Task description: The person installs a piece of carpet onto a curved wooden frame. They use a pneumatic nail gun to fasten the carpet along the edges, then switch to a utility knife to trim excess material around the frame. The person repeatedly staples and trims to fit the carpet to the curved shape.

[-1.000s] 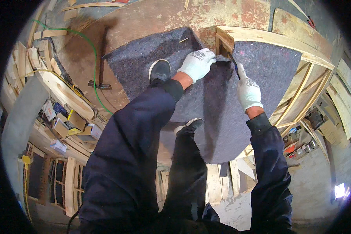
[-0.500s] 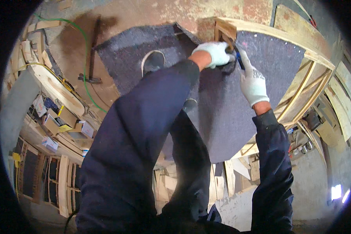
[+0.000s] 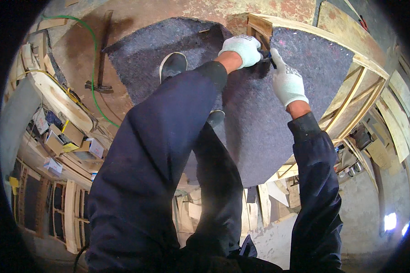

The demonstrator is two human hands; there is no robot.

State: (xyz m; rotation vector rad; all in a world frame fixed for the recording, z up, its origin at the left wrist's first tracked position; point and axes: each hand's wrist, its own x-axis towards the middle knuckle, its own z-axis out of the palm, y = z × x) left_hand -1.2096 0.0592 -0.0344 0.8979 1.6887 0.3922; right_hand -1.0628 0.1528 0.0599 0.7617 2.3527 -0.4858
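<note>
A dark grey felt sheet (image 3: 264,132) covers a curved wooden frame (image 3: 312,29) and spreads left over the floor. My left hand (image 3: 242,50), in a white glove, is closed on the felt's edge beside a short wooden block (image 3: 259,28). Just to its right, my gloved right hand (image 3: 288,84) is wrapped round a slim black-and-blue tool (image 3: 272,58), its index finger stretched along it. The tool's tip is at the felt beside the block; its exact kind is hard to make out. Both hands nearly meet there.
My shoe (image 3: 174,64) stands on the felt. A hammer (image 3: 102,68) lies on the floor at left, near a green hose (image 3: 95,50). Cardboard boxes (image 3: 73,134) and timber are at far left. Bare frame slats (image 3: 348,98) show at right.
The tool has drawn closer to my left hand and now shows less of its length. Both hands appear slightly farther left and higher in view, as the whole scene shifts a little.
</note>
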